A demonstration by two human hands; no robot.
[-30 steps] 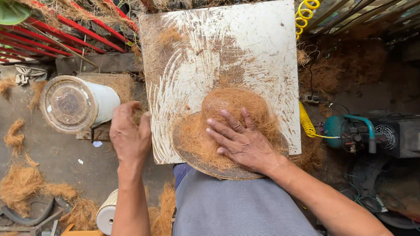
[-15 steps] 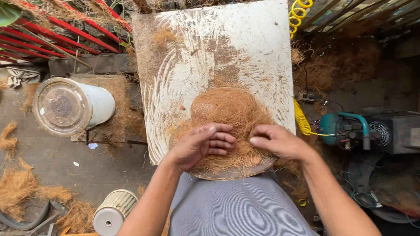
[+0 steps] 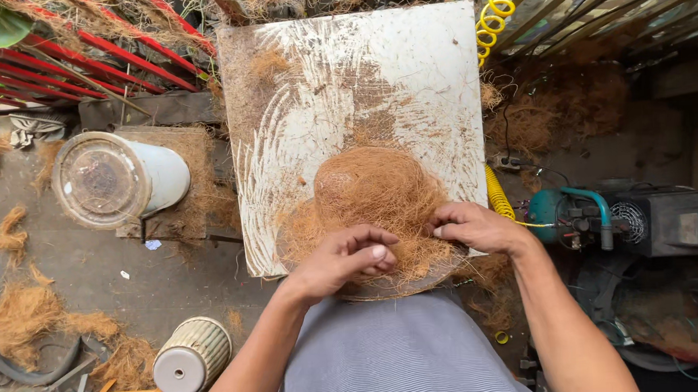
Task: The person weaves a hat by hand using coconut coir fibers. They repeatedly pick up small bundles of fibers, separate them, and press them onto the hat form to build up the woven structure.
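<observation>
Looking down from the head camera, a person works a mound of brown fibre (image 3: 373, 198) on a white, scuffed bench (image 3: 405, 63). The mound sits at the near edge of the bench, over a round form whose rim shows just below the hands. The left hand (image 3: 341, 261) rests on the near left side of the fibre, its grip curled together, fingertips pinching strands. The right hand (image 3: 476, 227) lies on the near right side, its grip also closed on the fibre. The two hands are close, nearly touching. A grey striped shirt fills the bottom centre. Left of the bench, a white bucket (image 3: 118, 179) lies on its side on a board. Loose fibre clumps (image 3: 21, 317) lie on the floor. A ribbed cream canister (image 3: 191, 357) stands near the left forearm. Right of the bench sits a dark machine (image 3: 649, 222) with a coiled yellow hose (image 3: 493, 9).
</observation>
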